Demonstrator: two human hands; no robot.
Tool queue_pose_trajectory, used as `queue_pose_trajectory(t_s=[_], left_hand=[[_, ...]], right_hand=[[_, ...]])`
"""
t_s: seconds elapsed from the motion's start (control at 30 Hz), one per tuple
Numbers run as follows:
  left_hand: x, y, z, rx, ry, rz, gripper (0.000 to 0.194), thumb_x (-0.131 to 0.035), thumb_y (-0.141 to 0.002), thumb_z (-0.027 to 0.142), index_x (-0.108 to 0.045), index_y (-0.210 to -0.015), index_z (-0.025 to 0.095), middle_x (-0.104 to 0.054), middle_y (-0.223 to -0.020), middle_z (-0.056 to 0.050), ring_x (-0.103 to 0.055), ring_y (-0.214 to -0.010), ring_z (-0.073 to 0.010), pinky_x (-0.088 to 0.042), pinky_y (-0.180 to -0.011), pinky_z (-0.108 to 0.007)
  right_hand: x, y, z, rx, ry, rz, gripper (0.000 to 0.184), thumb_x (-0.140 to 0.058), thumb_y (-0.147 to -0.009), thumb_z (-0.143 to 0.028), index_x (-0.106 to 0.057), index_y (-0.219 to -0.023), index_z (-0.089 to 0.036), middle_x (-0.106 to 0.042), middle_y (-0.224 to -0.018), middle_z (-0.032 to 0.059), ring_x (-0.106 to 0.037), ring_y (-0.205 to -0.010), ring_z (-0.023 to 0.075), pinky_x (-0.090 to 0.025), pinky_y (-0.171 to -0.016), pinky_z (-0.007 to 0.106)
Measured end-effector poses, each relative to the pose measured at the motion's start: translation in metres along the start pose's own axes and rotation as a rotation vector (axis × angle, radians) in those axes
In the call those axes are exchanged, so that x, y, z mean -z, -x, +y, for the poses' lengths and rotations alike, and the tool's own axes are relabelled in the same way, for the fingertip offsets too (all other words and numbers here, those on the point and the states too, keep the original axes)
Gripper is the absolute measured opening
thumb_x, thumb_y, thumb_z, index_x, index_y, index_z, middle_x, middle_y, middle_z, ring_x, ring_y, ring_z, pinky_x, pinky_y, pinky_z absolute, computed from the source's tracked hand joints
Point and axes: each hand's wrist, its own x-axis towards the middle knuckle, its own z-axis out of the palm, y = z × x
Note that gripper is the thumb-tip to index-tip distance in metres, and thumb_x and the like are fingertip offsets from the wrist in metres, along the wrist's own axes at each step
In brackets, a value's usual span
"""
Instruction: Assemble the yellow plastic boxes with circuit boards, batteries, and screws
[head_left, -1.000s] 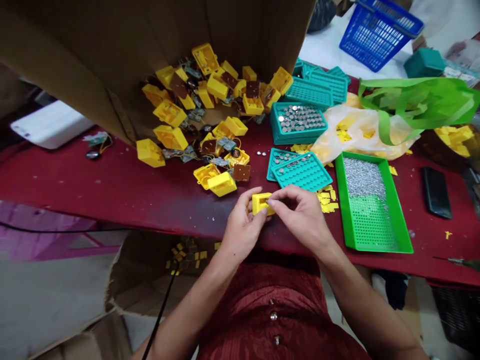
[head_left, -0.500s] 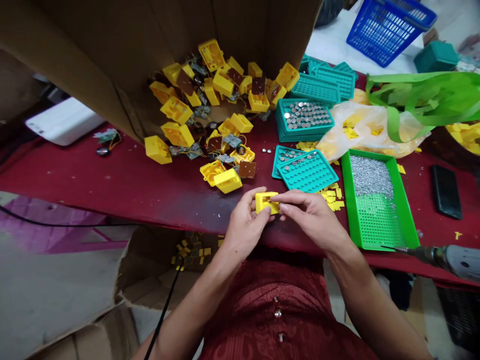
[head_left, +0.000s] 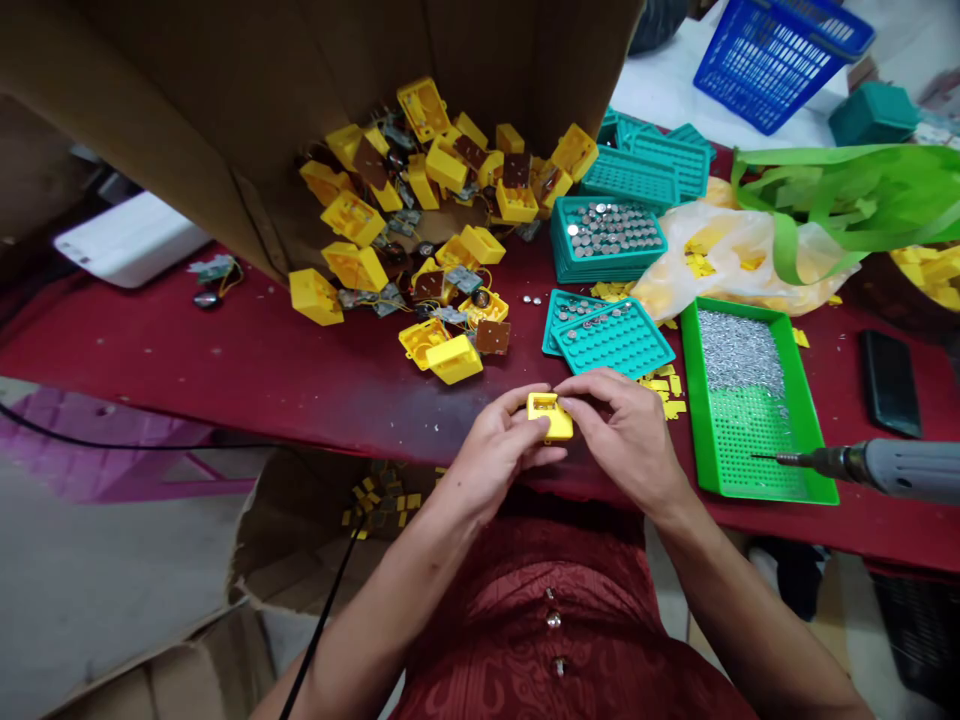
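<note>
Yellow plastic housing, apparently hollow, half-hidden between left hand and right hand.

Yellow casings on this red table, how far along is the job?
Done, it seems: a heap of yellow casings lies by the cardboard box, among wired boards. In hand: one yellow casing, held by the left hand and fingered by the right hand. Left: silver discs fill the teal tray and the green tray.
</note>
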Motion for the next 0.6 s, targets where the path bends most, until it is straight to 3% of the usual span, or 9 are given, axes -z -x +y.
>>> queue_pose_trajectory(t_s=[0.27, 0.37, 0.5, 0.6], left_hand=[[0.002, -0.004, -0.01, -0.18, -0.238, 0.051, 0.04, -0.067, -0.077, 0.014, -0.059, -0.116, 0.016, -0.067, -0.1, -0.007, -0.067, -0.087, -0.0185, -0.059, -0.073, -0.031], [0.004, -0.004, -0.007, -0.412, -0.6, 0.117, 0.04, -0.062, -0.081, 0.013, -0.062, -0.121, 0.018, -0.071, -0.104, -0.008, -0.068, -0.091, -0.0222, -0.056, -0.085, -0.038], [0.005, -0.013, -0.001, -0.8, -1.083, 0.157, 0.043, -0.046, -0.09, 0.008, -0.063, -0.128, 0.019, -0.065, -0.131, -0.011, -0.057, -0.123, -0.0265, -0.04, -0.11, -0.044], [0.007, -0.026, 0.0, -0.876, -1.216, 0.151, 0.047, -0.041, -0.09, 0.005, -0.066, -0.127, 0.02, -0.062, -0.138, -0.011, -0.051, -0.131, -0.027, -0.036, -0.113, -0.046]], right_hand=[[0.001, 0.0, 0.001, -0.089, -0.068, 0.0, 0.015, -0.061, -0.084, -0.012, -0.074, -0.084, -0.021, -0.074, -0.086, 0.0, -0.066, -0.08, 0.0131, -0.05, -0.079, 0.03], [0.001, -0.001, 0.004, -0.108, -0.112, 0.091, 0.012, -0.063, -0.083, -0.015, -0.073, -0.084, -0.021, -0.074, -0.085, -0.0002, -0.066, -0.081, 0.0141, -0.051, -0.08, 0.031], [0.003, -0.003, 0.012, -0.109, -0.114, 0.186, 0.01, -0.063, -0.083, -0.019, -0.073, -0.085, -0.021, -0.074, -0.086, 0.0007, -0.067, -0.083, 0.0156, -0.052, -0.082, 0.034], [0.003, -0.004, 0.019, -0.112, -0.121, 0.204, 0.011, -0.063, -0.082, -0.018, -0.073, -0.084, -0.02, -0.074, -0.086, 0.0011, -0.067, -0.084, 0.0156, -0.052, -0.083, 0.034]])
